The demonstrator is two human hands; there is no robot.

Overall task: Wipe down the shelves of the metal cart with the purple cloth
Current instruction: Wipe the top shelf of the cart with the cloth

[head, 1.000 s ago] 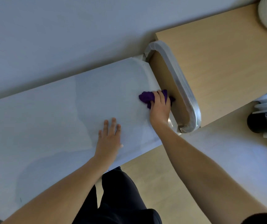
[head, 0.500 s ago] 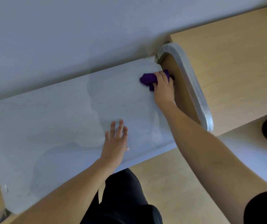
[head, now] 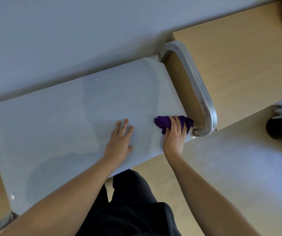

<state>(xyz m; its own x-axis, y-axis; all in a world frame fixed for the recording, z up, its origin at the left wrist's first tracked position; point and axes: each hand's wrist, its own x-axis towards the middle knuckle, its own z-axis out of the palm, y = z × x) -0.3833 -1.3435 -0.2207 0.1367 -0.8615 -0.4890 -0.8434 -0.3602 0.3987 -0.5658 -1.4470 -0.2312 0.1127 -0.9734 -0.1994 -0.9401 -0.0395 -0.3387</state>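
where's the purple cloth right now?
In the head view, the purple cloth is bunched under the right hand at the near right corner of the cart's top shelf, beside the handle.

My right hand [head: 174, 135] presses the bunched purple cloth [head: 164, 122] onto the top shelf [head: 68, 116] of the cart, at its near right corner, fingers curled over the cloth. The cloth's far end lies just beside the curved metal handle [head: 200, 92], which is wrapped in clear film. My left hand [head: 120, 142] lies flat on the shelf, fingers spread, near the front edge and just left of the cloth. The shelf is pale grey with faint darker patches. A wooden desk [head: 239, 57] stands just beyond the handle. My black trousers [head: 128, 201] show below, over a light floor [head: 222, 159].
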